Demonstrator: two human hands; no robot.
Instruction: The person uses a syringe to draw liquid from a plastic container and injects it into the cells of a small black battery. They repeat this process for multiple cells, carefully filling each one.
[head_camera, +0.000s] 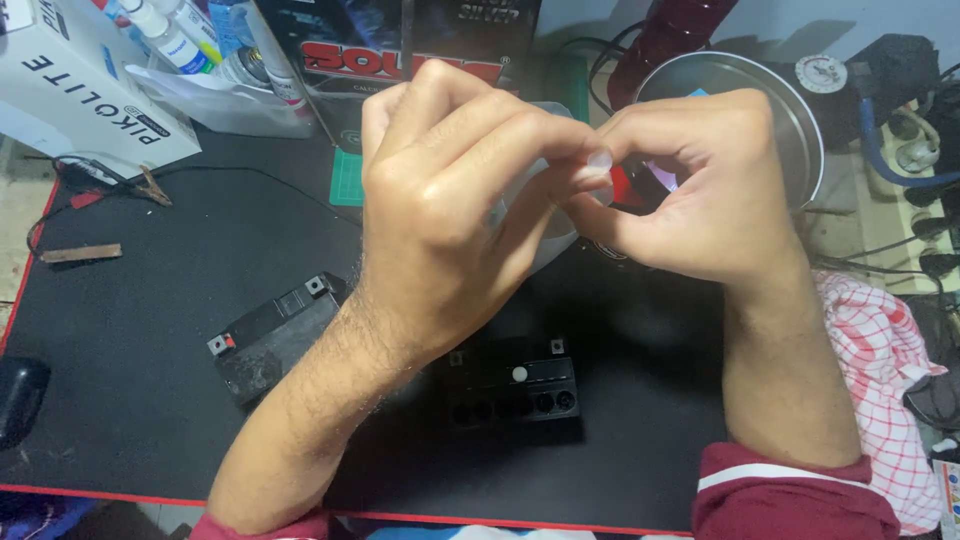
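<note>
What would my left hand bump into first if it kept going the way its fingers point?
Probably the right hand: the left hand points right, fingertips already meeting it over a small translucent piece. Depth is hard to judge.

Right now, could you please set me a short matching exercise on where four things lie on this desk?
Things:
1. battery with a row of holes
2. metal bowl
3. checked cloth
4. white box

Places:
A. top left corner
B. right edge, by the right forearm
C. below the two hands
D. top right, behind the right hand

Pairs: 1-C, 2-D, 3-B, 4-A
</note>
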